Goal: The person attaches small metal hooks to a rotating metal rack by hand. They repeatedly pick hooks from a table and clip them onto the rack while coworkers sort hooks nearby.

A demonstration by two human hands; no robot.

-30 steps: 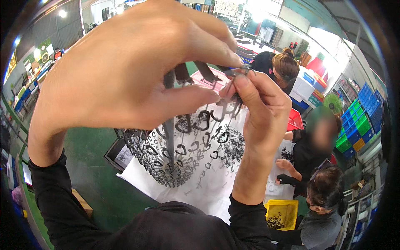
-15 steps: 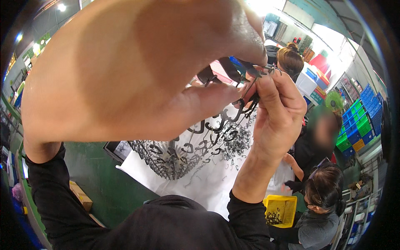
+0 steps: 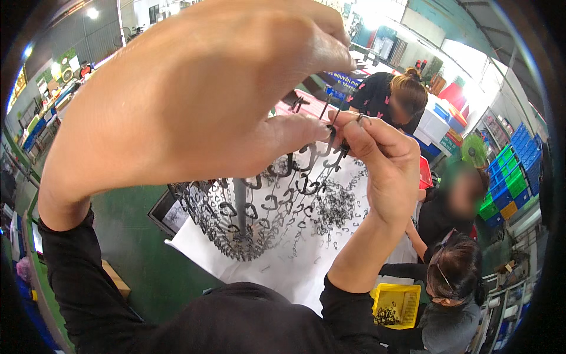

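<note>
Large and close, my left hand (image 3: pixel 194 106) arches over the upper part of a hanging rack. Its fingers and thumb are spread well apart, with dark rack parts (image 3: pixel 318 88) showing in the gap. The thumb tip is beside a black hook-shaped piece (image 3: pixel 331 133) and thin wires. My right hand (image 3: pixel 386 159) faces it, thumb and forefinger pinched on a small dark hook (image 3: pixel 362 119), mostly hidden by the fingers. Below, many black C-shaped hooks (image 3: pixel 270 202) hang in strands around a grey pole (image 3: pixel 239 206). My left palm and the rack's top are hidden.
Loose black hooks (image 3: pixel 333 206) lie on a white sheet (image 3: pixel 283 277). A yellow basket (image 3: pixel 407 295) with black pieces stands at lower right. Co-workers (image 3: pixel 454 295) sit along the right side. Stacked green and blue crates (image 3: pixel 501 177) and a green fan (image 3: pixel 473 146) are behind them.
My right hand has moved slightly down and left. My left hand's fingertips have drawn away from it, widening the gap to the thumb. The strands have shifted, baring the grey pole.
</note>
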